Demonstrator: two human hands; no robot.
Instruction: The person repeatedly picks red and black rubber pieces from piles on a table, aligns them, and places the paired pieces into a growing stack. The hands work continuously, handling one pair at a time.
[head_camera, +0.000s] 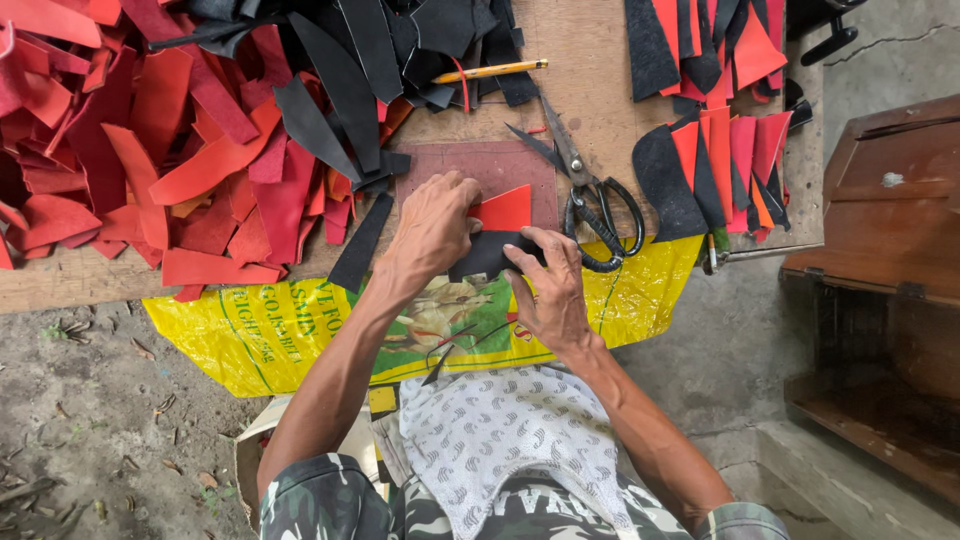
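**Fingers press two leather pieces on the cutting mat**

Fingers of the left hand (432, 225) lie bent over a red leather piece (505, 210), pinching its left edge, while the right hand (552, 290) closes its fingertips on a black leather piece (487, 255) just below it. Both pieces lie on the dark red mat (480, 170), near the middle of the wooden board (590, 75), and they touch each other.

To do this well, I judge that the edges must be aligned before pressure is given, with both pieces kept flat so that none slides.

The red piece has straight edges and a smooth, matt face; the black one looks curved and softer. Black-handled scissors (592, 205) lie just to the right of the hands, blades pointing far-left. A big loose heap of red and black scraps (150, 150) fills the far left, sorted cut pieces (715, 170) lie at the right, and a yellow pencil (490, 71) rests at the far side. Under the board's near edge lies a shiny yellow plastic sack (260, 335).
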